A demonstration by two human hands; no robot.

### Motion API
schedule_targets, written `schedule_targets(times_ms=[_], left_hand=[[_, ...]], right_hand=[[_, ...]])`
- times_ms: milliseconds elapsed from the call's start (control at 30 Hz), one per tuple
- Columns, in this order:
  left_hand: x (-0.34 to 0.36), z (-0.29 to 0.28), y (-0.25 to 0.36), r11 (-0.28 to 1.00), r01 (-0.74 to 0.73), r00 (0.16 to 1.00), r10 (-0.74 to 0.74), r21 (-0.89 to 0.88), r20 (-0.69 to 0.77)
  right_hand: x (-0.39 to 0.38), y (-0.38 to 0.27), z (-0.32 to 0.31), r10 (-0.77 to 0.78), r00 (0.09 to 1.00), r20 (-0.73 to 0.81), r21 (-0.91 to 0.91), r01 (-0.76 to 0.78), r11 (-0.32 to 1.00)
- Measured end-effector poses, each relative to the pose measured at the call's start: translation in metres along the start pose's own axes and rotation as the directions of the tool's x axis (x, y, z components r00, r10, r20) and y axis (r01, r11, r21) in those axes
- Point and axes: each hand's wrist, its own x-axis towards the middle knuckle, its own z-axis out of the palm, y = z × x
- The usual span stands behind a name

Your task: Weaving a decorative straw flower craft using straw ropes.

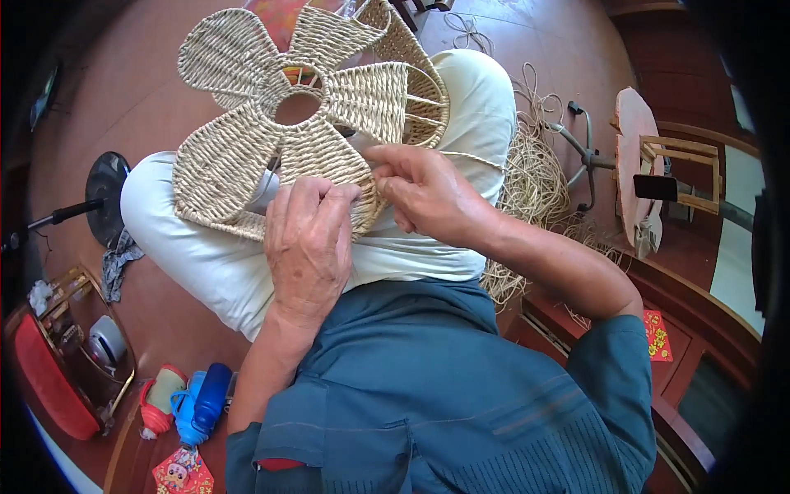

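Note:
A straw-coloured woven flower-shaped piece point(296, 111) lies across my lap, with broad petals around a round opening. My left hand point(309, 235) is closed over the edge of the lowest petal point(325, 156), fingers bent onto the weave. At that petal's right edge, my right hand point(428, 193) is closed in a pinch; what lies between its fingertips is hidden. A straw cord point(473, 159) emerges beside the right hand and runs across my right thigh. Behind the petals, a curved woven side point(424, 62) with bare ribs shows at the upper right.
A large heap of loose cord point(531, 177) lies on the floor to my right. Beyond it are a metal stand point(586, 156) and a wooden stool point(683, 165). On the left are a black round base point(107, 193), a red-seated chair point(53, 375) and several bottles point(212, 393).

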Motion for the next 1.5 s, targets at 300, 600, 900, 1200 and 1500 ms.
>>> schedule_targets(times_ms=[300, 600, 900, 1200, 1500], left_hand=[[-0.002, 0.004, 0.001, 0.999, 0.033, 0.999, -0.033, -0.004, 0.005], [-0.001, 0.006, 0.002, 0.996, 0.074, 0.997, -0.074, -0.059, -0.002], [0.015, 0.000, 0.004, 0.988, 0.137, 0.988, -0.131, -0.068, 0.084], [0.035, -0.005, 0.013, 0.990, -0.057, 0.983, 0.033, 0.130, 0.182], [0.030, 0.000, 0.025, 0.885, -0.334, 0.942, 0.298, 0.325, 0.156]], right_hand=[[0.009, 0.001, 0.010, 0.023, 1.000, 0.009, 0.080, -0.024, 0.997], [0.014, 0.003, 0.014, 0.046, 0.999, -0.009, 0.087, -0.045, 0.995], [0.018, 0.010, 0.010, 0.055, 0.997, 0.050, 0.079, -0.059, 0.995], [0.006, 0.007, 0.009, -0.058, 0.998, 0.016, 0.116, 0.056, 0.992], [-0.015, 0.024, 0.016, -0.421, 0.860, -0.289, -0.321, 0.327, 0.889]])
